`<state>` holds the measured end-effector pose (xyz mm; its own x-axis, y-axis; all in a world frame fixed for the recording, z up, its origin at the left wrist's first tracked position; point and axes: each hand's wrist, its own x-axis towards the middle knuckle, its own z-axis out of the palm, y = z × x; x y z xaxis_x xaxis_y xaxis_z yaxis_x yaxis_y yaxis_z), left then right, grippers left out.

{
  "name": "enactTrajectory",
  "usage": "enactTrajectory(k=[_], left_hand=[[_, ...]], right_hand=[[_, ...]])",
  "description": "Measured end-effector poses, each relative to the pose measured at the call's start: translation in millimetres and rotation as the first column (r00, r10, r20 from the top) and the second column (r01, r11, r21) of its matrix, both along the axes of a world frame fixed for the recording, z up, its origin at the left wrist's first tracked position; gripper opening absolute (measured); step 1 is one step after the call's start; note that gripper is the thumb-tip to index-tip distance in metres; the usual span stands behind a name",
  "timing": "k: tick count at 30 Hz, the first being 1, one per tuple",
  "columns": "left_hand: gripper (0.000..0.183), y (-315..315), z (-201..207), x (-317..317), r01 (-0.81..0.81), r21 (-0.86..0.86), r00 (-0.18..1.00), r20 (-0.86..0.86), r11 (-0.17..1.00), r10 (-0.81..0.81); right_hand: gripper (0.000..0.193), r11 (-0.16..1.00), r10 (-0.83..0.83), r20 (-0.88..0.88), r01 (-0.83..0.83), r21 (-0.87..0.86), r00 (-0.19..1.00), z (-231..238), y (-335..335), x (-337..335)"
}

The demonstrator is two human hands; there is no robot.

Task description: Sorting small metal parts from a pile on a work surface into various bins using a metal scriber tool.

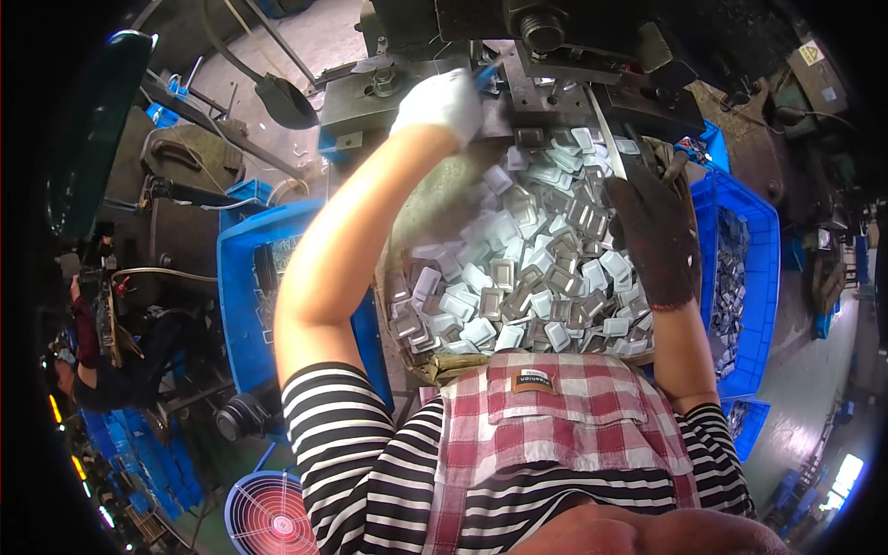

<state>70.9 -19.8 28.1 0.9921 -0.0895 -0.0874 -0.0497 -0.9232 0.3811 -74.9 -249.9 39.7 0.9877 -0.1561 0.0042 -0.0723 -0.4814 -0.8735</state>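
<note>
My left hand (444,106), in a white glove, is closed at the edge of the press's die block. From its fingers sticks a thin blue tool (487,72) with a pointed end, reaching toward the die; its exact kind is unclear. My right hand (655,236), in a dark glove, grips a long narrow metal strip (606,129) that runs up to the die plate (534,88). Below both hands lies a big heap of small rectangular metal trays (518,250), silvery and grey, on a work surface in front of my checked apron.
A blue crate (264,208) with metal parts stands at the left. Another blue crate (763,268), filled with small parts, is at the right. Heavy press parts with a large bolt (541,32) hang overhead. A round fan (270,513) stands at lower left; another person (120,356) is farther left.
</note>
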Motion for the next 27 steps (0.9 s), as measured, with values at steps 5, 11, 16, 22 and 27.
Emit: enactTrajectory(k=[5,11,16,22,27], left_hand=[[0.038,29.6,-25.4,-65.3,0.285,-0.287,0.955,0.004,0.915,-0.296],[0.048,27.3,-43.5,-102.0,0.665,-0.239,0.739,0.075,0.707,-0.67],[0.045,38.3,-34.9,-106.8,0.565,-0.206,0.809,-0.053,0.799,-0.585],[0.035,77.0,-76.0,-97.6,-0.054,-0.42,0.998,-0.063,0.906,0.031],[0.037,68.9,-69.1,-91.2,-0.239,-0.712,0.97,-0.148,0.661,0.191]], right_hand=[[0.026,1.0,0.022,-0.057,-0.021,0.013,0.998,-24.0,6.4,26.9],[0.031,0.937,0.128,0.215,-0.047,-0.347,0.968,-54.0,-3.5,36.7],[0.033,0.999,-0.036,0.19,0.029,0.038,0.981,-39.6,-25.5,19.9],[0.037,0.971,-0.004,0.117,0.032,-0.237,0.993,-7.4,-8.7,-23.6],[0.04,0.974,0.162,-0.349,-0.091,0.21,0.923,2.4,13.6,-47.5]])
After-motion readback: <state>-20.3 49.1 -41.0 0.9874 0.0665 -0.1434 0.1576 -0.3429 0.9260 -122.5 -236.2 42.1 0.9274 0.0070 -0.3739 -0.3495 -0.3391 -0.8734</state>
